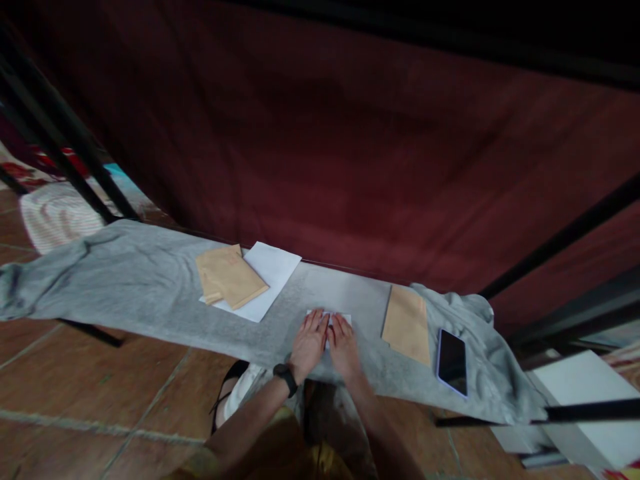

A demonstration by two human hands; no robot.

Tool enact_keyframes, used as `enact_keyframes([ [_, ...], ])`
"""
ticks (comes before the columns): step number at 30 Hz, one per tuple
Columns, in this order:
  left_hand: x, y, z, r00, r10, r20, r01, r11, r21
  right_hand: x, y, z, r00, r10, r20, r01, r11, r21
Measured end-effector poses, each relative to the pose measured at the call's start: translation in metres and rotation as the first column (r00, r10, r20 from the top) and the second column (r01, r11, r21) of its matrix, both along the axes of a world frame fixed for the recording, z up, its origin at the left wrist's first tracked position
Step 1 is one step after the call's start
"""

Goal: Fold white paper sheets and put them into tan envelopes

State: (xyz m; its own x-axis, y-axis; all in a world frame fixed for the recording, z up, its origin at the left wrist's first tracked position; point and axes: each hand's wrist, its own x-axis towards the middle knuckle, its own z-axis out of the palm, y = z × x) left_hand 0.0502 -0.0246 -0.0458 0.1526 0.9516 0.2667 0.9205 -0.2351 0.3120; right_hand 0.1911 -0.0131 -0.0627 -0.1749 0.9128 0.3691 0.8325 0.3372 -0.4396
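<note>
Side by side, my left hand [310, 339] and my right hand [344, 343] lie flat over a small piece of white paper [347, 319], fingers stretched out and pressing down on it. Most of that paper is hidden beneath them; its top edge and a strip between the hands show. To the left, several brown envelopes [240, 277] lie overlapping on white sheets [275, 267]. On the right is a short stack of brown envelopes [407, 323], apart from my right hand.
A grey cloth [150, 287] covers the narrow bench. A phone [453, 363] with a dark screen lies near its right end. Behind the bench hangs a dark red curtain [325, 153]. Black metal bars [565, 237] stand at both sides, over a tiled floor [165, 393].
</note>
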Motion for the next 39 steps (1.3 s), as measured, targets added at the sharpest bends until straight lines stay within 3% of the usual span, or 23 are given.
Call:
enact_keyframes([
  [4,0.001,0.001,-0.017,0.990,-0.017,-0.140,0.017,1.000,0.000,0.001,-0.005,-0.008,0.980,0.011,0.200,-0.010,1.000,-0.007],
  [9,-0.017,-0.003,-0.021,0.987,0.049,-0.153,-0.042,0.998,0.047,0.020,-0.001,-0.014,0.943,-0.036,0.331,0.043,0.999,-0.015],
  [18,-0.030,-0.007,-0.024,0.983,0.071,-0.170,-0.064,0.997,0.046,0.033,-0.008,-0.024,0.939,-0.075,0.335,0.067,0.997,0.035],
  [23,-0.024,-0.009,-0.016,0.984,0.078,-0.161,-0.068,0.995,0.067,0.032,-0.007,-0.024,0.939,-0.071,0.337,0.070,0.997,0.016],
  [28,0.002,-0.013,-0.006,0.985,-0.119,-0.127,0.123,0.992,0.024,0.030,-0.006,-0.025,0.945,-0.055,0.323,0.064,0.998,-0.019],
  [31,0.008,-0.015,-0.006,0.982,-0.141,-0.125,0.138,0.990,-0.032,0.032,-0.006,-0.030,0.955,-0.056,0.292,0.054,0.998,0.014],
  [35,-0.008,-0.018,-0.008,0.982,-0.109,-0.154,0.103,0.994,-0.043,0.033,-0.005,-0.034,0.965,-0.071,0.251,0.055,0.996,0.068],
  [39,-0.023,-0.022,-0.007,0.984,-0.092,-0.155,0.087,0.996,-0.037,0.013,-0.004,-0.023,0.957,-0.118,0.267,0.127,0.992,-0.020],
])
